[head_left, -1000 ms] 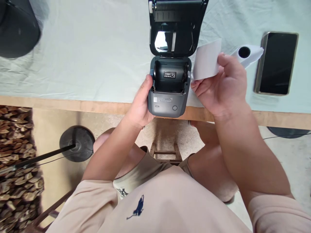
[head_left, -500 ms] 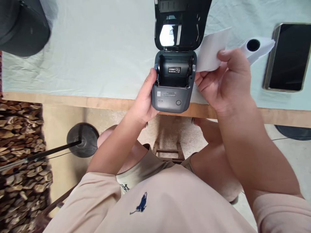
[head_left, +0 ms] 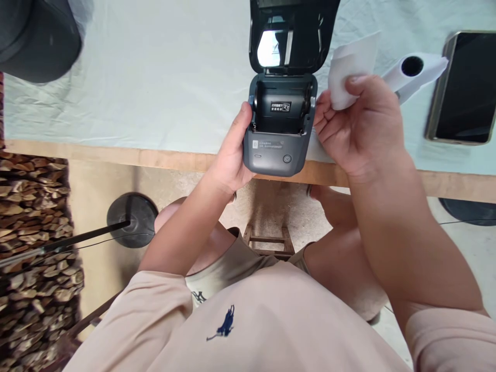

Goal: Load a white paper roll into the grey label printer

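The left hand [head_left: 232, 157] grips the open printer [head_left: 279, 126] mid-frame. The right hand [head_left: 358, 126] pinches the paper [head_left: 352, 62] just right of it.

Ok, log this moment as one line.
left hand: steadies printer, lid open | right hand: pinches paper strip | roll on table | phone at right

Left hand [head_left: 232, 160] steadies open printer [head_left: 279, 129]; right hand [head_left: 358, 126] pinches paper [head_left: 351, 64].
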`<state>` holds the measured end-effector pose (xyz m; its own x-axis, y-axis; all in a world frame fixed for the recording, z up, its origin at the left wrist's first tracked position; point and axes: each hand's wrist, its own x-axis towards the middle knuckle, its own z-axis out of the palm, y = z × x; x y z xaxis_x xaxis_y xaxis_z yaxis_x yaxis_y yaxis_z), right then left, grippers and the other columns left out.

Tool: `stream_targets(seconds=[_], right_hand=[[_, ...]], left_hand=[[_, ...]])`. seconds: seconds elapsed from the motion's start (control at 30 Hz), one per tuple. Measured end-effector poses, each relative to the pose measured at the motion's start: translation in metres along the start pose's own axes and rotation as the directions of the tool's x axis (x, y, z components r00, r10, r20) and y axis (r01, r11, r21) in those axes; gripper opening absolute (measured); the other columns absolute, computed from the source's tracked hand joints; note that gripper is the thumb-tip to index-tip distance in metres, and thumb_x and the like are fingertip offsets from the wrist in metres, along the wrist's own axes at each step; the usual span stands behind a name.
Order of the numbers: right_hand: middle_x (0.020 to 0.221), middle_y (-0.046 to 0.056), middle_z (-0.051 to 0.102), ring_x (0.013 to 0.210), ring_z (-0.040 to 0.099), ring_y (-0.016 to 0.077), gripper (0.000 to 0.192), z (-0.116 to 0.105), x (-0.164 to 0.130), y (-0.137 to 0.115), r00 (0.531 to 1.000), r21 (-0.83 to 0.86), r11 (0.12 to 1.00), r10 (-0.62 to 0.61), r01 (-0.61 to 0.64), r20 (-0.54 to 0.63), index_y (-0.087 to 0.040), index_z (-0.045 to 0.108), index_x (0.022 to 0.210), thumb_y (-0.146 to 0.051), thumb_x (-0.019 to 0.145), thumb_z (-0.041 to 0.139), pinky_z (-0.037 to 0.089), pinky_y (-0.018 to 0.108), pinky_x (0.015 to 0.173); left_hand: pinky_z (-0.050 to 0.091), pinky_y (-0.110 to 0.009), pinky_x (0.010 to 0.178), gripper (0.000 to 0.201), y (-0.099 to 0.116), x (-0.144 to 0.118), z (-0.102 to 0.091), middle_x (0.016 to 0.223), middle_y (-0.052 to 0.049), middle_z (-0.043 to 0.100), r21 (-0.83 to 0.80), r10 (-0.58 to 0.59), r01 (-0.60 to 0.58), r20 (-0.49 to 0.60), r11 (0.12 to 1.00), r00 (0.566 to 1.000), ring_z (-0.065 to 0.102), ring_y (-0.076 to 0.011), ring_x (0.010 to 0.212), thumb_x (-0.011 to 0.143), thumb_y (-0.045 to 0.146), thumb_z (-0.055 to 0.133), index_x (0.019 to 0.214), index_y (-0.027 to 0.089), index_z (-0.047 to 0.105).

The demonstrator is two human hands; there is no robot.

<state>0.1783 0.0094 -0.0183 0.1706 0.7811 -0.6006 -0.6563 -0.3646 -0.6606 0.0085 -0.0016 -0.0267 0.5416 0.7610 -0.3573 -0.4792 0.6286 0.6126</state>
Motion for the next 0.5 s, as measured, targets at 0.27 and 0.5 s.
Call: stream_targets(seconds=[0.27,0.5], right_hand=[[0.094,-0.004,0.056,0.084,0.058,0.0063,0.025,-0.007,-0.003,0.002,0.995,-0.107,0.993,-0.041,0.051,0.096,-0.025,0.045,0.094,-0.033,0.072,0.053,0.053,0.021,0.07],[0.091,-0.001,0.058,0.091,0.06,0.009,0.029,-0.024,0.008,-0.005,0.966,-0.331,0.931,-0.075,0.157,0.247,-0.025,0.042,0.094,-0.031,0.065,0.039,0.054,0.026,0.082]], left_hand=[[0.056,-0.028,0.089,0.049,0.001,0.001,0.002,0.093,-0.003,0.068,-0.029,0.014,-0.013,0.044,1.0,0.999,0.064,-0.0185,0.105,0.091,0.049,0.028,0.105,0.016,0.061],[0.057,-0.025,0.085,0.051,0.002,0.002,0.003,0.087,-0.003,0.067,0.009,-0.002,0.002,0.015,1.0,1.0,0.06,-0.0187,0.113,0.091,0.05,0.027,0.102,0.016,0.063]])
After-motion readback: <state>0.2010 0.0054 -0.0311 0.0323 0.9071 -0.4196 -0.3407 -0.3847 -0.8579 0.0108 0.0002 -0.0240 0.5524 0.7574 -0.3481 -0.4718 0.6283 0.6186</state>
